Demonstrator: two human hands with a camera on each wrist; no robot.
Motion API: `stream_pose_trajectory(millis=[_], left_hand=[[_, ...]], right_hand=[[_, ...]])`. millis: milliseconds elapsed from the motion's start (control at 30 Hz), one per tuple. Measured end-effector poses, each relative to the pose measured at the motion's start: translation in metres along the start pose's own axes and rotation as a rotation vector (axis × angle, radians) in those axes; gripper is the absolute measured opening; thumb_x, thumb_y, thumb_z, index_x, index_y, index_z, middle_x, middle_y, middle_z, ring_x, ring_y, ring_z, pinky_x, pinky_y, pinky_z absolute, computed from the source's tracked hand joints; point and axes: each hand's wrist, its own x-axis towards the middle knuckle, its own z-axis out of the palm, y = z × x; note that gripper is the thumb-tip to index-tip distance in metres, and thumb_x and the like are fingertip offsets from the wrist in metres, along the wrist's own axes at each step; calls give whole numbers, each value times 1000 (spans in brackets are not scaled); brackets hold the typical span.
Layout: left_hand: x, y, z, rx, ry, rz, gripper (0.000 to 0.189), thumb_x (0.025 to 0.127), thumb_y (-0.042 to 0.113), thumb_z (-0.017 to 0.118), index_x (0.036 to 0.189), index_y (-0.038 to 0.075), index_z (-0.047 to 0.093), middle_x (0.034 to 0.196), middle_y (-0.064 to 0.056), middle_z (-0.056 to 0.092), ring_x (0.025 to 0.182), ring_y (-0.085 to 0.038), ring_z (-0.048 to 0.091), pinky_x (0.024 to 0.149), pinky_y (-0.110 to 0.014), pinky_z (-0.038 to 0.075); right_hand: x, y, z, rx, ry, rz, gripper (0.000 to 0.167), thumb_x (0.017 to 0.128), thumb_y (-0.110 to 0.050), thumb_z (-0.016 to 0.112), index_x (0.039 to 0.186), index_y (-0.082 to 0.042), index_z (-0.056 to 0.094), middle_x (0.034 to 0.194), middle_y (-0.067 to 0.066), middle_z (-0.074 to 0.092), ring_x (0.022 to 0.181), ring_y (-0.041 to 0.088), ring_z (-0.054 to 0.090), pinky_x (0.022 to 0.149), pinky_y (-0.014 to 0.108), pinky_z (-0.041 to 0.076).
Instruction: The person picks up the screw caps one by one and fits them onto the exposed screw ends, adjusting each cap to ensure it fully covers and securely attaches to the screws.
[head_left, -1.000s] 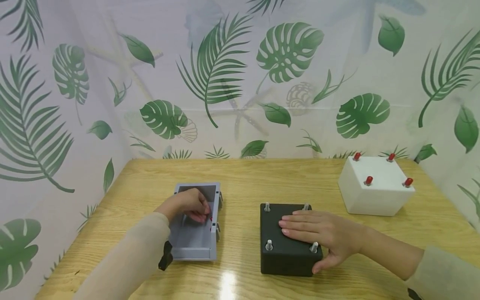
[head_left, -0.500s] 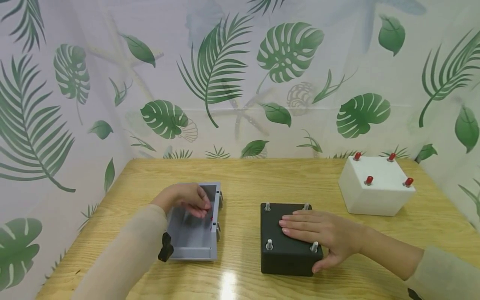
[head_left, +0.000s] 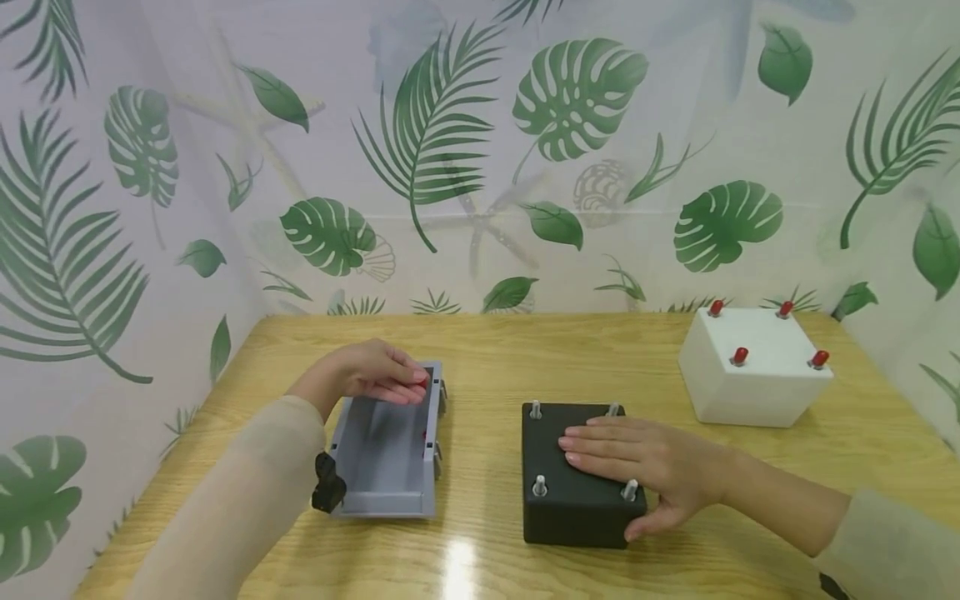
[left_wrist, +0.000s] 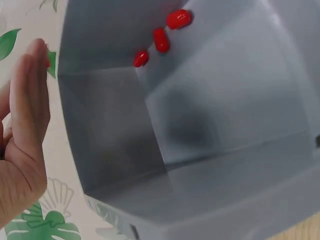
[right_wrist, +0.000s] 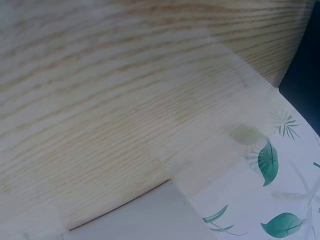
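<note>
My left hand is raised over the far end of a grey tray, pinching a small red cap at the fingertips. In the left wrist view the fingers mostly hide that cap. Three more red caps lie along the inner wall of the tray. My right hand lies flat on top of a black box, fingers straight. Upright metal bolts stand bare at the corners of this box. The right hand is out of sight in the right wrist view.
At the back right of the wooden table stands a white box, its corner bolts covered by red caps. A leaf-patterned cloth hangs behind the table and along its sides.
My left hand has lifted out of the tray, away from me toward its far end, and the red cap now shows at its fingertips. The right hand stays on the black box.
</note>
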Motion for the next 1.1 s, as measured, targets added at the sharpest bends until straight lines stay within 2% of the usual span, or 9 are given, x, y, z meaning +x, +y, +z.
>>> stream_pose_trajectory(millis=[233, 400, 767, 1100], left_hand=[[-4, 5, 7, -93, 25, 20, 27, 96, 7, 54, 120, -5, 55, 77, -4, 70, 67, -10, 69, 62, -22, 57], [-5, 7, 13, -131, 47, 40, 25, 95, 8, 56, 117, -4, 57, 78, -4, 71, 67, -10, 69, 63, -22, 57], [-7, 15, 33, -125, 15, 70, 22, 94, 10, 59, 112, -3, 60, 79, -4, 71, 67, -10, 69, 62, -22, 57], [-5, 32, 49, -129, -26, 93, 16, 92, 8, 61, 106, -1, 63, 77, -5, 70, 65, -10, 68, 58, -20, 56]], right_hand=[[3, 1, -2, -2, 1, -4, 76, 91, -53, 53, 128, 14, 48, 132, 28, 50, 127, 36, 45, 114, 37, 28], [2, 1, -1, -1, -7, 0, 76, 91, -53, 53, 128, 14, 47, 133, 27, 49, 127, 36, 45, 114, 36, 28], [1, -1, -1, -1, -3, 8, 76, 92, -53, 51, 128, 13, 48, 133, 27, 50, 128, 35, 45, 114, 36, 28], [-1, -1, 0, -10, -9, 22, 75, 92, -54, 50, 129, 12, 48, 135, 26, 49, 130, 34, 43, 115, 34, 26]])
